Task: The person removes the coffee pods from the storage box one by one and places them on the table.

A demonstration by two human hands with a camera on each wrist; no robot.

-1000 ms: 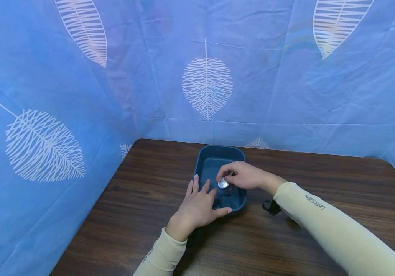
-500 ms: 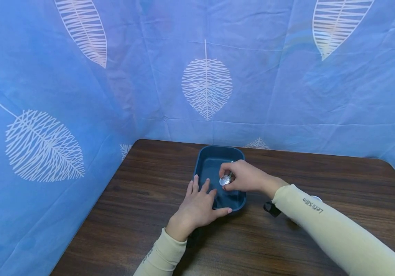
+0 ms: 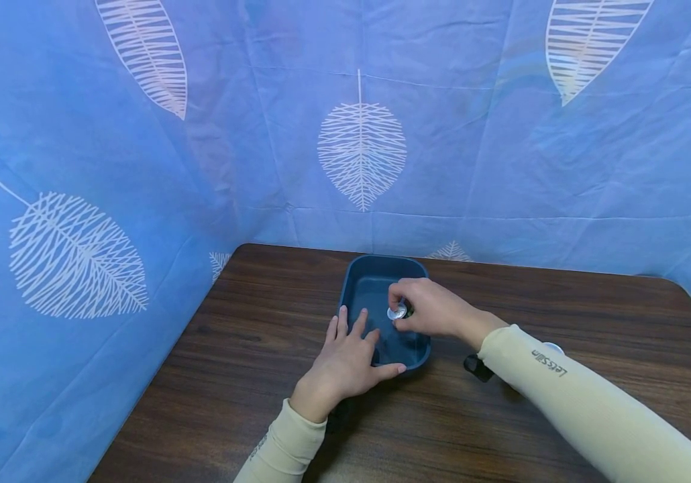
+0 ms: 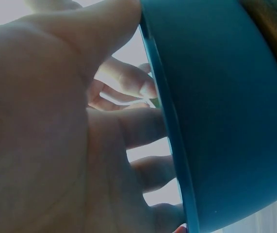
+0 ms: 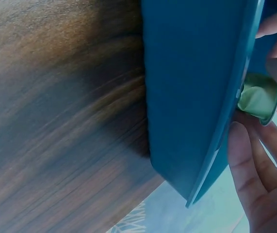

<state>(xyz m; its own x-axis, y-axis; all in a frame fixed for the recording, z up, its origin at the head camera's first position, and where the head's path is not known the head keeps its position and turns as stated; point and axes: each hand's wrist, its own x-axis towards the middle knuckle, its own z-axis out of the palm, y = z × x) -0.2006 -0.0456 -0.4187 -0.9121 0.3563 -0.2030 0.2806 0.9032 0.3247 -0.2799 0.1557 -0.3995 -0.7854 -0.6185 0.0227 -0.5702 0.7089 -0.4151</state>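
Observation:
My right hand [image 3: 436, 308] pinches a small green coffee capsule [image 5: 260, 98] over the right side of a blue rectangular bin [image 3: 354, 275]. The capsule's silver foil lid faces up toward me in the head view; its green cup shows in the right wrist view beside the bin wall. My left hand [image 3: 345, 362] lies spread over the bin's near left corner, thumb on the near rim and fingers reaching over the edge. Past those fingers, the left wrist view shows the right fingers around the capsule's pale rim. Part of the bin's floor is hidden by both hands.
The bin stands on a dark brown wooden table [image 3: 249, 349]. A white rounded edge [image 3: 553, 347] peeks out behind the right sleeve, its kind hidden. Something black [image 3: 478, 368] sits under the right wrist. A blue leaf-print cloth [image 3: 460, 168] hangs behind and at the left.
My right hand has shifted slightly right and away from me with the capsule, whose lid is now tilted differently. The left hand and the bin have stayed put.

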